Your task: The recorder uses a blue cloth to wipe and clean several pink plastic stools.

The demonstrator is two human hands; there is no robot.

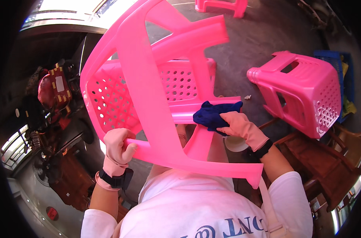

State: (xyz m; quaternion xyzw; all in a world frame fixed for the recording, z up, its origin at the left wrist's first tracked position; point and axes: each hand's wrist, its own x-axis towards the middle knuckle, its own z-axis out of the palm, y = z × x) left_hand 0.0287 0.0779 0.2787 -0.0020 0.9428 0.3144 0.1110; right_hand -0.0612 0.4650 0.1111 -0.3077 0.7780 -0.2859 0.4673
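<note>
A bright pink plastic stool [148,83] with a perforated seat is tipped up in front of me, its legs pointing across the view. My left hand [119,148], in a pink rubber glove, grips the edge of one leg at the lower left. In its own pink glove, my right hand [242,127] presses a dark blue cloth [214,114] against a crossbar of the stool.
A second pink stool [303,93] lies on its side on the grey concrete floor at right, beside a blue crate [345,75]. Another pink stool [222,6] is at the top. Dark wooden furniture [315,162] stands at lower right; a red machine [55,89] at left.
</note>
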